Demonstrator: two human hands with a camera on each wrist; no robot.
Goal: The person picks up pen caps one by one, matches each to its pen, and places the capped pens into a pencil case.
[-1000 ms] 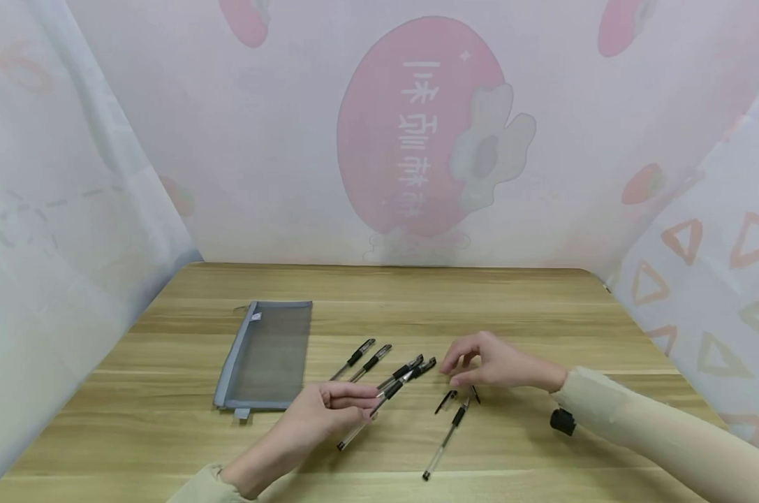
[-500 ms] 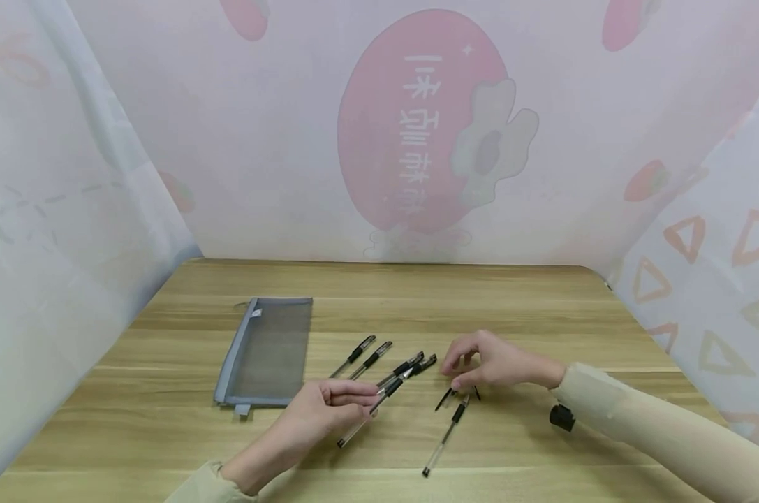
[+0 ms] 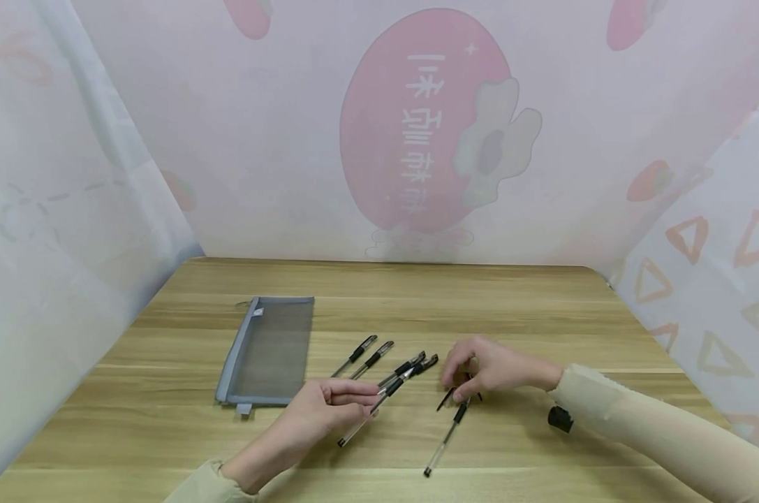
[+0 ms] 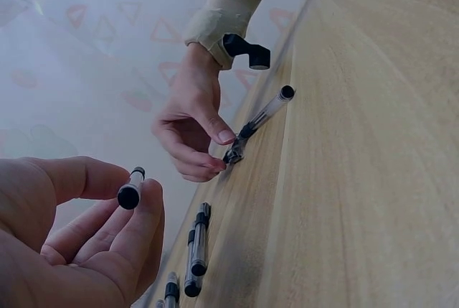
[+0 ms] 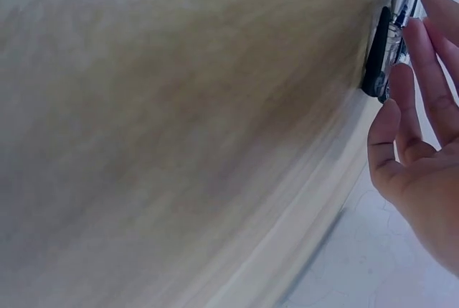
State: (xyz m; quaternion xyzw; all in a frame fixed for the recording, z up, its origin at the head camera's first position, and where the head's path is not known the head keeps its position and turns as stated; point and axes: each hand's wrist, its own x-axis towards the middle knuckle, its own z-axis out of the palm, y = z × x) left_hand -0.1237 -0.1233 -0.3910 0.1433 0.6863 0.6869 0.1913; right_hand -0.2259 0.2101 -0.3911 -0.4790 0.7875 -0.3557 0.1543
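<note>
My left hand pinches an uncapped clear gel pen between thumb and fingers, its tip pointing up and away. On the table, an uncapped pen lies with its tip toward my right hand. That hand reaches down over loose black pen caps, fingers bent and thumb apart. The right wrist view has the fingertips beside a cap, with no clear grip on it. Several capped pens lie beyond my left hand, partly hidden by it.
A grey mesh zip pouch lies flat to the left of the pens. Printed curtains stand behind and on both sides of the wooden table. A black wrist mount hangs under my right sleeve.
My right hand has lowered slightly over the caps, its thumb moving down toward the loose pen's tip. The left hand keeps its pen in about the same place.
</note>
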